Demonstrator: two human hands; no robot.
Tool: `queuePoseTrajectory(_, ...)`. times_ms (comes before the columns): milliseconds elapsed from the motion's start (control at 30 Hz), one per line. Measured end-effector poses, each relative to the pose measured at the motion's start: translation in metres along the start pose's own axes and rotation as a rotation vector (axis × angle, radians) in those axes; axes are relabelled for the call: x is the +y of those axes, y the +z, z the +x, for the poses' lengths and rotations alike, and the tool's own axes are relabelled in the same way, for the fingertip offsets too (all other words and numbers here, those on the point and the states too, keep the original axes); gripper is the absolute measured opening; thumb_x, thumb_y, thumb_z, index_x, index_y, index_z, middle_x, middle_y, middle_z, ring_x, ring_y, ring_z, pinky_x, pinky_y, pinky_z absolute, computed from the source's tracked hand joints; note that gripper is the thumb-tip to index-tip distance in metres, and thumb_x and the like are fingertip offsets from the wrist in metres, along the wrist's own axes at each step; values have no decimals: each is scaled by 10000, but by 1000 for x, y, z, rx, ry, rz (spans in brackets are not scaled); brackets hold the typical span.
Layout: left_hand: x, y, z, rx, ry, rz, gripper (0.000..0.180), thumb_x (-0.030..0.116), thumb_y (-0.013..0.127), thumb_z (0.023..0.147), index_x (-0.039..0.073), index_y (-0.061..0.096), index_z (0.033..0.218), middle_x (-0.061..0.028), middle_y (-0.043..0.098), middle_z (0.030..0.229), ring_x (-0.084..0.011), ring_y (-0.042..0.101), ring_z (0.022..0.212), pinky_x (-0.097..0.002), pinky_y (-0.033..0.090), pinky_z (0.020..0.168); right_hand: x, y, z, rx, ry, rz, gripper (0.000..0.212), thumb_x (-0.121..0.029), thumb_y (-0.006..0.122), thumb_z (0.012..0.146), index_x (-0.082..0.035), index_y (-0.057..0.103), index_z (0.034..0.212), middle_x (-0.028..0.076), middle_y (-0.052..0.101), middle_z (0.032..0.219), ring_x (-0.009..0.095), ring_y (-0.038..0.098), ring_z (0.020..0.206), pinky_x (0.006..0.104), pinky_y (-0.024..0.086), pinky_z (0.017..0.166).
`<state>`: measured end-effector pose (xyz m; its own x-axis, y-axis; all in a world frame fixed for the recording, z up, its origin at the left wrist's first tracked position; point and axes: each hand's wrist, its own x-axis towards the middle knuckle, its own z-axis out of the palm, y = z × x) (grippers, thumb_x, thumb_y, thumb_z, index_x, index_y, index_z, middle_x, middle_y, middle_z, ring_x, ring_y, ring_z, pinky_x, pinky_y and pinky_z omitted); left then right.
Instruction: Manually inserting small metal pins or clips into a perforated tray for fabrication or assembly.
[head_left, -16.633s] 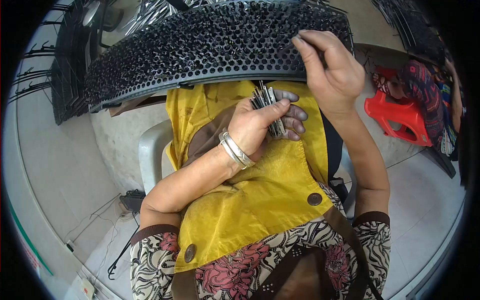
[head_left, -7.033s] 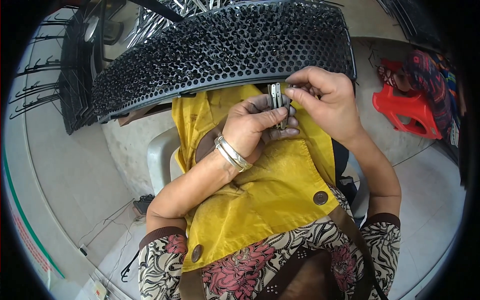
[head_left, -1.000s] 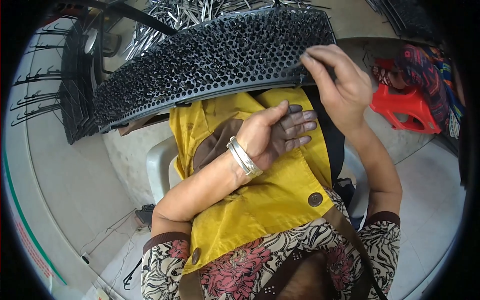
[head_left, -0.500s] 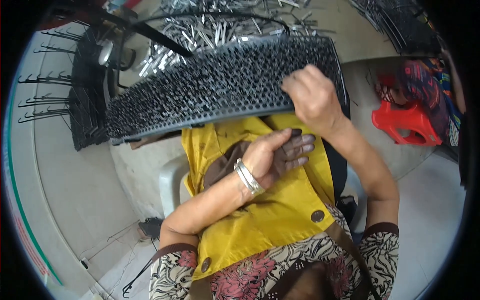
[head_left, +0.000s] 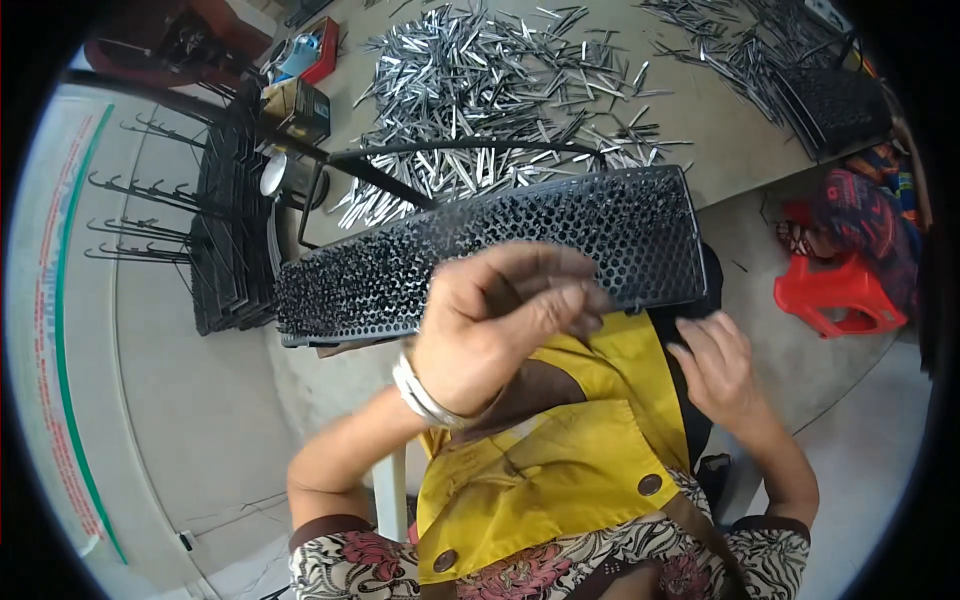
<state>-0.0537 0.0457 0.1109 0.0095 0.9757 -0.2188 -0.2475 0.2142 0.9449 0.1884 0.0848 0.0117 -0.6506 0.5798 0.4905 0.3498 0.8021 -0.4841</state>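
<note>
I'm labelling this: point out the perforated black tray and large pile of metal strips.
Perforated black tray (head_left: 500, 222): head view, upper surface near its middle.
Large pile of metal strips (head_left: 468, 92): head view, its middle.

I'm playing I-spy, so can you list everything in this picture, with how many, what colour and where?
holey tray: one, black, middle
table: one, beige, beyond the holey tray
metal strips: too many to count, silver and dark grey, table's middle and right
dark tray: at least one, black, far right
hooked racks: several, black, left
box: one, yellow and black, upper left
stool: one, red, right
other person: one, patterned clothes, beside the stool
apron: one, yellow, bottom middle
buttons: two, brown, on the apron
bangles: count unclear, silver, left wrist
left hand: one, bare, over the holey tray
right hand: one, bare, right of the apron
</note>
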Motion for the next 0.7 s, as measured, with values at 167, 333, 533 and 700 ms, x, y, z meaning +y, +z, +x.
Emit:
queuePoseTrajectory(167,36,-2,74,-50,411,885,190,64,595,737,-22,598,906,-144,643,744,-211,642,667,-278,510,630,10,-10,-44,0,189,-42,204,74,611,668,63,547,862,156,568,788,305,529,653,377,433,642)
queuePoseTrajectory(333,39,-27,165,-215,240,1943,204,112,552,734,22,581,915,-157,621,734,-307,615,706,-361,503,660,15,-10,-50,15,240,72,177,71,603,677,69,542,843,164,566,770,305,519,634,365,422,579)
queuePoseTrajectory(533,14,-56,229,-522,-346,2377,717,340,689,661,-4,388,1214,-196,492,1139,-307,449,1108,-387,392,929,18,-19,-43,-10,245,204,204,85,601,674,75,532,866,164,562,779,306,512,627,357,419,554)
queuePoseTrajectory(700,-23,-54,235,-623,-398,2405,1255,640,720,451,-4,129,1351,-206,221,1374,-353,195,1282,-424,208,1050,26,-26,-50,-103,298,267,222,70,614,671,60,543,881,151,569,794,298,532,667,362,417,591)
